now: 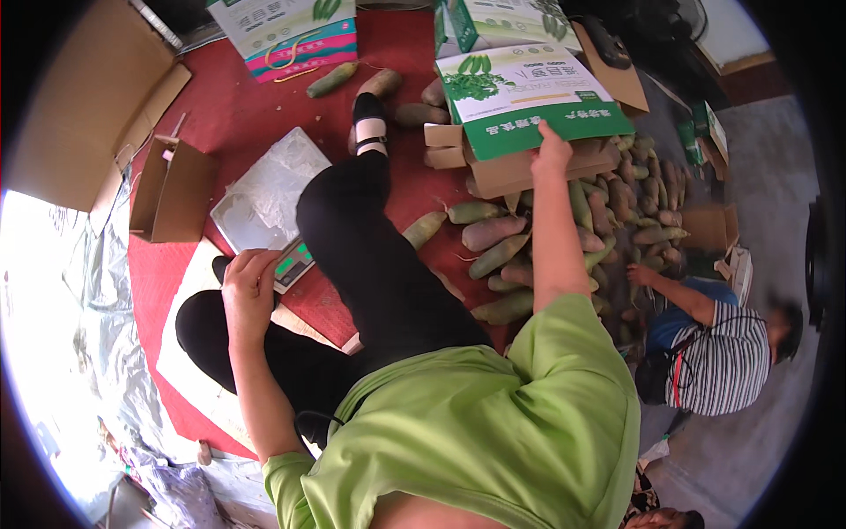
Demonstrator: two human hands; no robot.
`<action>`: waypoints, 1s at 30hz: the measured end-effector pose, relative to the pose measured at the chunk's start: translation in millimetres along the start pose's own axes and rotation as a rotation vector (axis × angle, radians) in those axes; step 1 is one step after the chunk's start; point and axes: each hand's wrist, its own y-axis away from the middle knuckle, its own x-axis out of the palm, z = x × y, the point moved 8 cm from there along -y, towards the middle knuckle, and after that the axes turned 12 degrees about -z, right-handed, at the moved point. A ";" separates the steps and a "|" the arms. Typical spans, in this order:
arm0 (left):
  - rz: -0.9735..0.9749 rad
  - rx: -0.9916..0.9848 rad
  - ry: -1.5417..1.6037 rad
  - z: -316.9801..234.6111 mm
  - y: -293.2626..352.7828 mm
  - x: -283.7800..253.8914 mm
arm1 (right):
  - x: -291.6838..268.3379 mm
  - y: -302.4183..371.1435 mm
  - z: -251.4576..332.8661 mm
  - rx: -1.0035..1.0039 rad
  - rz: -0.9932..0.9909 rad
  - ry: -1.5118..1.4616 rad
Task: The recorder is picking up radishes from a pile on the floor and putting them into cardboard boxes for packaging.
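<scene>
My right hand (553, 152) reaches forward and grips the near edge of a white and green printed cardboard carton (529, 93), thumb on top. Brown inner flaps show beneath its lid. The carton is above the edge of a pile of green and reddish radishes (507, 234). My left hand (248, 280) is by my left knee with its fingers curled together, right beside the display of a digital scale (293, 264). Whatever those fingers hold, if anything, is hidden. A pale, plastic-covered scale platform (269, 194) lies just beyond.
More printed cartons (507, 22) stand at the back, with a pink and blue box (304, 53) left of them. An open brown box (172, 189) sits at left on the red mat (229, 88). Another person in a striped shirt (723, 361) reaches toward the radishes from the right.
</scene>
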 end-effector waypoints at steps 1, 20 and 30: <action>-0.011 -0.003 0.019 -1.2 -1.3 0.1 | 7.9 0.6 12.9 -0.090 0.029 0.027; -0.030 -0.032 0.016 13.9 2.1 -8.0 | 220.9 182.8 66.2 -0.505 0.971 0.636; -0.145 -0.062 0.043 15.7 -1.3 -26.1 | 272.0 405.7 -2.8 -1.676 1.304 1.127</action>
